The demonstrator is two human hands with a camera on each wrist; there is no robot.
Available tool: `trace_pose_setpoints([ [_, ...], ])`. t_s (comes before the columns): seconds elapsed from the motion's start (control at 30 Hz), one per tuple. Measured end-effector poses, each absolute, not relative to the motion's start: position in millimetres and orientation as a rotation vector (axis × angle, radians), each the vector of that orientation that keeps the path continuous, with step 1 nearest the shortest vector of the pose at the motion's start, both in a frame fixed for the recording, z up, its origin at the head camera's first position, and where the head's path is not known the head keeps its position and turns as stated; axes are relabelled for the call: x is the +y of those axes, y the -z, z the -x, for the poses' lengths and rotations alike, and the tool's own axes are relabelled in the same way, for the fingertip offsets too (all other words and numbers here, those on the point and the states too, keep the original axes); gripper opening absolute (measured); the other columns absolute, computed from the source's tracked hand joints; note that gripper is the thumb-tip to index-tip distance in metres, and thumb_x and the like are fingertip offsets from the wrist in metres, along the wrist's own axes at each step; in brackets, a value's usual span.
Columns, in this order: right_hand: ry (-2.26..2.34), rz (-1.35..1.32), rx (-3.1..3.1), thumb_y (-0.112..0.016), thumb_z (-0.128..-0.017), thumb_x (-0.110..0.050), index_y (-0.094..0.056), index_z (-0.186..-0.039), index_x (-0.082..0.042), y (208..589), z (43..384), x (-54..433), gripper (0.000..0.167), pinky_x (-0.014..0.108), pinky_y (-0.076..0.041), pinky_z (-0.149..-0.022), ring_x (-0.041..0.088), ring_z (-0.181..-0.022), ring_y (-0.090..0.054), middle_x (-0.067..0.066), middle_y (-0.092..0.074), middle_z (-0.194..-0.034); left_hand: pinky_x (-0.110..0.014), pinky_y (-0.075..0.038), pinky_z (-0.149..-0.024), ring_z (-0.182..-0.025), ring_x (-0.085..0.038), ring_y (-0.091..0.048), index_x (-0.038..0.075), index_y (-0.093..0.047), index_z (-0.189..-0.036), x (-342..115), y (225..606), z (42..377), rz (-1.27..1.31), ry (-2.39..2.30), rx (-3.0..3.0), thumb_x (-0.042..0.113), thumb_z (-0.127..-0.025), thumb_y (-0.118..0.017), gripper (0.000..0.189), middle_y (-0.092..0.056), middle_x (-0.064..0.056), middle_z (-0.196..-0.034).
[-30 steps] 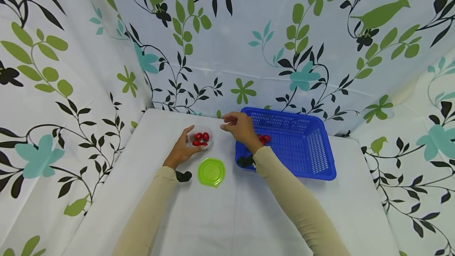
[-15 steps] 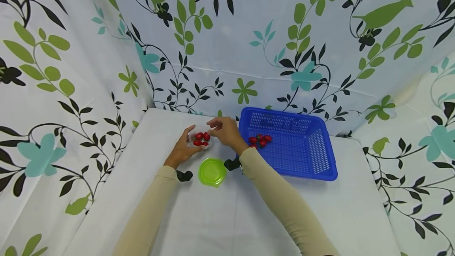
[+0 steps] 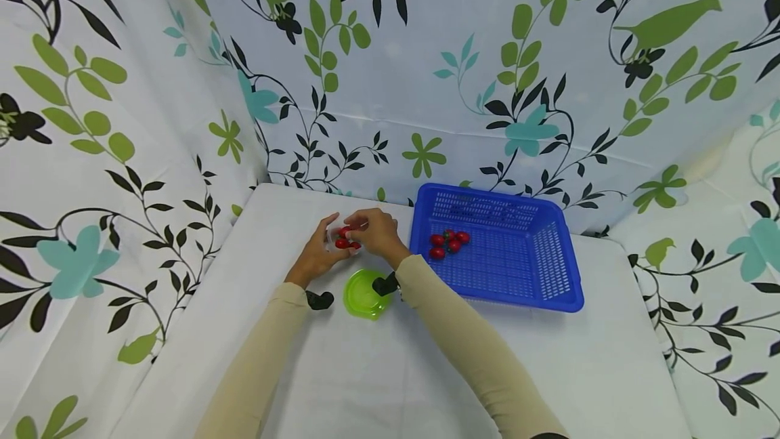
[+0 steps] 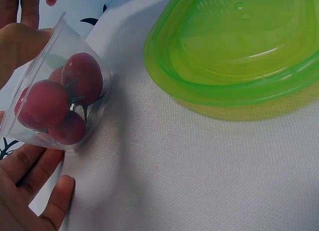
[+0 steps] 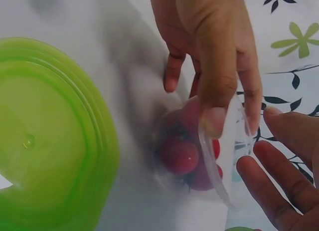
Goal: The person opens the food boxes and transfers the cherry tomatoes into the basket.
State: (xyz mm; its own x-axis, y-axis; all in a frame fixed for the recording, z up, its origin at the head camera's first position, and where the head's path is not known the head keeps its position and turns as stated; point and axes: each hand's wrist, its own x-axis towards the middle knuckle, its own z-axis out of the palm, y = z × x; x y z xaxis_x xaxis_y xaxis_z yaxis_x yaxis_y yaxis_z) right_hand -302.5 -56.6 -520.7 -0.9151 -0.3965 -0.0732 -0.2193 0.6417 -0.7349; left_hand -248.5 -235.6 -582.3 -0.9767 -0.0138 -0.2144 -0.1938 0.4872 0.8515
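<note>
My left hand (image 3: 318, 255) holds a small clear plastic tub (image 5: 219, 186) with several red cherry tomatoes (image 4: 82, 79) in it. The left thumb lies along the near rim. In the right wrist view the tub tilts in the picture, its mouth toward the right. My right hand (image 3: 378, 232) is over the tub's right side, fingertips at its mouth. In the right wrist view, the right fingers (image 5: 284, 166) are spread just outside the rim, with nothing visible between them. From above, this hand hides part of the tub. A bright green lid (image 3: 364, 294) lies flat nearer the body.
A blue plastic basket (image 3: 518, 290) stands to the right, with several more cherry tomatoes (image 3: 452, 242) in its left part. Leaf-patterned curtain (image 3: 390, 87) surrounds the white-covered table (image 3: 463, 371) at the back and sides. Each wrist carries a small black device (image 3: 385, 283).
My right hand has moved left from beside the basket to over the tub, uncovering the tomatoes in the basket. The left hand still holds the tub in place.
</note>
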Motion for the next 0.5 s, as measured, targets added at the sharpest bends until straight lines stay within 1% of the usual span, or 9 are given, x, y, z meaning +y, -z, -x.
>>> trace_pose_setpoints([
  [0.17,1.11,0.502,2.63,-0.082,-0.094,-0.021,-0.081,-0.12,-0.022,526.3,300.3,-63.2,0.026,0.052,-0.039,-0.104,0.019,-0.105,-0.07,-0.003,-0.081,-0.116,-0.067,-0.029,-0.128,-0.161,-0.046,-0.026,0.034,-0.019,-0.169,-235.9,580.7,248.4,0.156,-1.511,2.554,0.036,-0.092,-0.085,0.101,-0.026,-0.02,-0.175],
  [0.27,1.075,0.516,2.646,-0.083,-0.094,-0.022,-0.081,-0.118,-0.022,528.7,300.3,-66.7,0.025,0.051,-0.04,-0.103,0.02,-0.106,-0.068,-0.005,-0.081,-0.113,-0.067,-0.027,-0.129,-0.161,-0.046,-0.026,0.032,-0.02,-0.169,-236.0,580.0,247.8,0.138,-1.53,2.561,0.034,-0.092,-0.085,0.101,-0.026,-0.02,-0.175],
  [0.43,1.022,0.526,2.651,-0.083,-0.094,-0.022,-0.082,-0.117,-0.024,532.7,300.8,-71.8,0.023,0.051,-0.041,-0.103,0.021,-0.111,-0.068,-0.007,-0.081,-0.113,-0.068,-0.03,-0.128,-0.16,-0.046,-0.027,0.032,-0.021,-0.169,-236.9,581.4,247.4,0.127,-1.55,2.553,0.035,-0.092,-0.084,0.1,-0.025,-0.019,-0.175],
  [0.5,1.003,0.529,2.644,-0.082,-0.095,-0.023,-0.082,-0.117,-0.025,534.1,301.0,-73.9,0.022,0.051,-0.041,-0.103,0.021,-0.11,-0.068,-0.007,-0.081,-0.113,-0.068,-0.03,-0.127,-0.159,-0.046,-0.028,0.032,-0.021,-0.169,-237.6,582.4,247.6,0.126,-1.556,2.549,0.034,-0.092,-0.084,0.1,-0.026,-0.019,-0.175],
])
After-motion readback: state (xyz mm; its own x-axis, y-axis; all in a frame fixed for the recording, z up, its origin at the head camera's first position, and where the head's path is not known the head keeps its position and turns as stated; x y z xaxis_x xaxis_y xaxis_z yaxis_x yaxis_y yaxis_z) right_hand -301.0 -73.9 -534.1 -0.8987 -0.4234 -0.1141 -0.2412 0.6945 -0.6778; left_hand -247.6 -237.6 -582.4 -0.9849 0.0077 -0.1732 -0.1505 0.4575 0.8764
